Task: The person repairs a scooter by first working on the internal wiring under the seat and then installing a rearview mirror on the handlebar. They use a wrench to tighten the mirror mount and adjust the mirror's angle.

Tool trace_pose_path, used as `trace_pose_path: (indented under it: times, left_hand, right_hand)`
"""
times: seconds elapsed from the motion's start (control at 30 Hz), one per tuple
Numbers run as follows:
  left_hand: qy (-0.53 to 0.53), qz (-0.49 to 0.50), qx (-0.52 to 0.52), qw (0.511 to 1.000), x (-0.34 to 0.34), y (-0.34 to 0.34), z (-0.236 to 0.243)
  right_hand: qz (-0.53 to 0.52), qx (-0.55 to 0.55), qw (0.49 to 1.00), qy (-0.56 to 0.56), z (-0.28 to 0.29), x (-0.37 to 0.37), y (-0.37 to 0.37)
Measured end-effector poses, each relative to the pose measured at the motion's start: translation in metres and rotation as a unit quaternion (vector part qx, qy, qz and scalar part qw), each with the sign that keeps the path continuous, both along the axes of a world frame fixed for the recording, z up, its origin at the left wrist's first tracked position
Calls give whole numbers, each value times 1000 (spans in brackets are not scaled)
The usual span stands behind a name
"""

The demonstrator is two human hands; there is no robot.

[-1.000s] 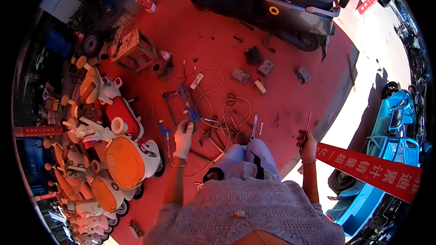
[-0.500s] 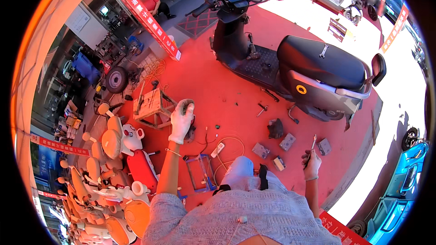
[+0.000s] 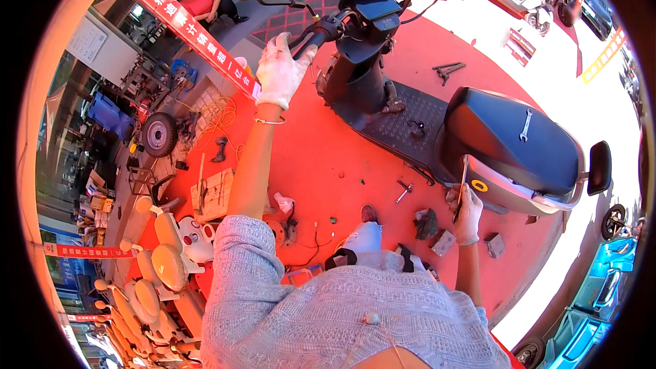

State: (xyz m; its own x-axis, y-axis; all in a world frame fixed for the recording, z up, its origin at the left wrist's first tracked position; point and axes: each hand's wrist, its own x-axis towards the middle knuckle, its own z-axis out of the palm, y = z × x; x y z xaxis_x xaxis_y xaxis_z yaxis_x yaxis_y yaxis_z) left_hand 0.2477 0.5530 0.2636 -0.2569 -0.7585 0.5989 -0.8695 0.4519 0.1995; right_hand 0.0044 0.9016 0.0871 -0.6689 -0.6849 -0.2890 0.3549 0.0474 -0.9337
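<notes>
A dark electric scooter stands in front of me, its front to the far left and its seat to the right. My left hand, in a pale work glove, is at the scooter's left handlebar grip, which lies between thumb and fingers. My gloved right hand is closed round a slim metal tool pointing upward beside the scooter's rear side panel; its exact kind is unclear. A silver open-ended wrench rests on the seat. Some dark parts lie on the footboard.
On the red floor are a T-shaped tool, a dark lump and grey blocks. A wooden stool and several parked scooters stand at left. A mirror sticks out behind the seat.
I have come closer to the scooter. My left hand has gone from free air up to the handlebar grip. My right hand has risen toward the scooter's rear side with the slim tool in it.
</notes>
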Motion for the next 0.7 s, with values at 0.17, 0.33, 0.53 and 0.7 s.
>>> trace_pose_path:
  times: [0.17, 0.33, 0.53, 0.7]
  left_hand:
    - [-55, -47, 191, 979, -8, -54, -17]
    - [12, -80, 229, 970, -3, -86, -8]
    - [31, -112, 265, 957, 4, -119, 18]
    - [-16, -105, 274, 956, 8, -114, 23]
  right_hand:
    - [-61, 9, 998, 2, 18, 4, -62]
    - [-127, -2, 992, 16, 13, -9, -94]
    - [-86, -10, 996, -12, 27, -29, -141]
    - [-15, -42, 999, 9, 33, -40, -221]
